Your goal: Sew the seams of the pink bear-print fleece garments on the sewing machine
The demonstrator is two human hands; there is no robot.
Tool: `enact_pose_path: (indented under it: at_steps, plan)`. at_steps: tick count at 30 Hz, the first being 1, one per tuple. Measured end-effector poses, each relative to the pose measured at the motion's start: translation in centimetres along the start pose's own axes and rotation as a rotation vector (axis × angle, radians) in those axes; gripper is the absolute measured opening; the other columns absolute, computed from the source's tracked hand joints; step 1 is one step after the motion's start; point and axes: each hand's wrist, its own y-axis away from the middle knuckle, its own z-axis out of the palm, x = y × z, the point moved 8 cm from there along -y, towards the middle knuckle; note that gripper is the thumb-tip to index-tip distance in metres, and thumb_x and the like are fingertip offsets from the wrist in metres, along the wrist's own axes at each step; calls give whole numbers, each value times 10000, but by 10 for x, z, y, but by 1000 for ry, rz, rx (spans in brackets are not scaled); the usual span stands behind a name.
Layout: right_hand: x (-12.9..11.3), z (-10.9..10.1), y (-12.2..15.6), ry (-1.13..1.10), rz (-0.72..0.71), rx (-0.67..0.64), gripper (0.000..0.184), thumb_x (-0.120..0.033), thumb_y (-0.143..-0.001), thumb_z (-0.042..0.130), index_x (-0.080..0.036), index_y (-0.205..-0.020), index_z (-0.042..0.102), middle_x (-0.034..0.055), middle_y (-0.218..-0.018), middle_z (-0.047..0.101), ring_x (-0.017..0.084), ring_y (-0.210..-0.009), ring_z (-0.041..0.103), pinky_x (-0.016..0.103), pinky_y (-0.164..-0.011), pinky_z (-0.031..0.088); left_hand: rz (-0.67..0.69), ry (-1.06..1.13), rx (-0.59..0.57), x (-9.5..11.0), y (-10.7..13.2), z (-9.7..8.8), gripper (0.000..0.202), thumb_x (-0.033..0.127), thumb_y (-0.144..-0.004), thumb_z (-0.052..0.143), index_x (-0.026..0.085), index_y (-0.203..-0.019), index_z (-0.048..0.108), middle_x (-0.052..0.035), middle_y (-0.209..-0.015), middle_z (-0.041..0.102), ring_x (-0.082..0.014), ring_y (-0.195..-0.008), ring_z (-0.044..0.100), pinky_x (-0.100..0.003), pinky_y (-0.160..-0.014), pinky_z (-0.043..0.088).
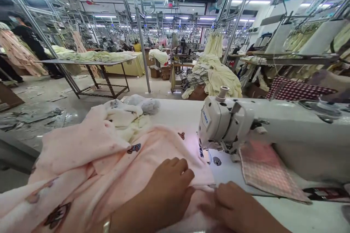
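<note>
Pink fleecy fabric [131, 178] with small printed figures spreads across the sewing table and down over its near left side. My left hand [175, 178] has its fingers curled down onto this fabric, gripping it left of and nearer than the needle. Just to the right, my right hand [231, 200] pinches the fabric close to its edge; its fingertips are partly hidden. Ahead of both hands stands a white sewing machine [218, 123], its lit needle area beside the fabric's far right edge. Whether the needle is in the cloth I cannot tell.
A pink checked piece of cloth [270, 171] lies under the machine arm. Cream fabric [125, 120] is bunched at the table's far left. Beyond stand a metal-legged table [95, 62], a heap of pale yellow garments [218, 76] and metal posts. A person [30, 40] stands far left.
</note>
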Motion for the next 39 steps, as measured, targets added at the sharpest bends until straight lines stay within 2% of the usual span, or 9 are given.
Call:
enact_pose_path:
  at_steps: [4, 8, 10, 12, 15, 21, 24, 30, 39]
  plan:
    - [-12, 36, -2, -47, -39, -95, 351, -345, -910, 463, -256, -618, 637, -38, -400, 449, 112, -427, 431, 270, -510, 293, 69, -31, -64, 11, -27, 12, 75, 230, -810, 546, 181, -830, 599, -53, -905, 591, -232, -832, 533, -390, -708, 479]
    - [6, 23, 4, -10, 60, -50, 163, -352, -872, 532, -266, -962, 636, -29, -629, 602, 142, -562, 501, 295, -593, 302, 91, 37, 9, 7, -32, 11, 94, 198, -820, 562, 189, -747, 621, -23, -810, 584, -193, -784, 531, -328, -687, 443]
    - [20, 11, 3, 43, 138, -31, 316, -344, -838, 588, -258, -1140, 557, 5, -774, 624, 174, -665, 522, 313, -637, 295, 125, 39, 172, 8, -27, 5, 119, 186, -833, 546, 184, -732, 609, -21, -775, 569, -177, -731, 510, -311, -645, 411]
    - [32, 6, 1, 79, 179, -42, 229, -349, -852, 574, -265, -1065, 589, 17, -777, 591, 184, -704, 504, 321, -656, 276, 272, -48, 283, 18, -14, 8, 129, 157, -853, 495, 176, -761, 584, -26, -774, 559, -174, -692, 481, -314, -615, 380]
    - [45, 7, 0, 67, 164, -69, 195, -388, -905, 486, -269, -911, 641, 18, -738, 530, 173, -712, 464, 311, -653, 260, 428, -182, 204, 21, 8, 28, 95, 125, -852, 470, 175, -816, 542, -30, -813, 565, -190, -704, 474, -332, -623, 370]
    - [62, 2, 0, -100, 215, -12, 272, -409, -916, 472, -295, -1123, 608, 30, -780, 555, 174, -724, 495, 289, -639, 284, 277, -201, 74, 0, 15, 21, 253, 213, -860, 557, 186, -1102, 484, -25, -872, 591, -206, -728, 516, -340, -635, 375]
    - [63, 3, -3, -159, 294, 0, 353, -393, -866, 565, -231, -1180, 558, 36, -822, 584, 192, -765, 517, 295, -658, 307, 274, -182, 62, 12, 1, 17, 204, 315, -858, 576, 195, -1013, 518, -17, -833, 569, -210, -717, 502, -346, -623, 371]
    - [57, 8, -11, -130, 260, -22, 215, -247, -910, 438, -255, -1046, 604, 19, -784, 560, 168, -735, 501, 285, -621, 280, 340, -81, 139, 26, -16, 25, 137, 317, -847, 588, 186, -823, 558, -12, -791, 557, -190, -706, 487, -333, -628, 391]
    - [56, 3, -18, -18, 188, -40, 256, -250, -929, 380, -246, -1116, 554, 25, -824, 592, 163, -743, 541, 313, -716, 336, 199, 336, 474, -4, -16, 1, 187, 158, -877, 462, 156, -781, 622, -24, -683, 555, -121, -617, 505, -232, -555, 399]
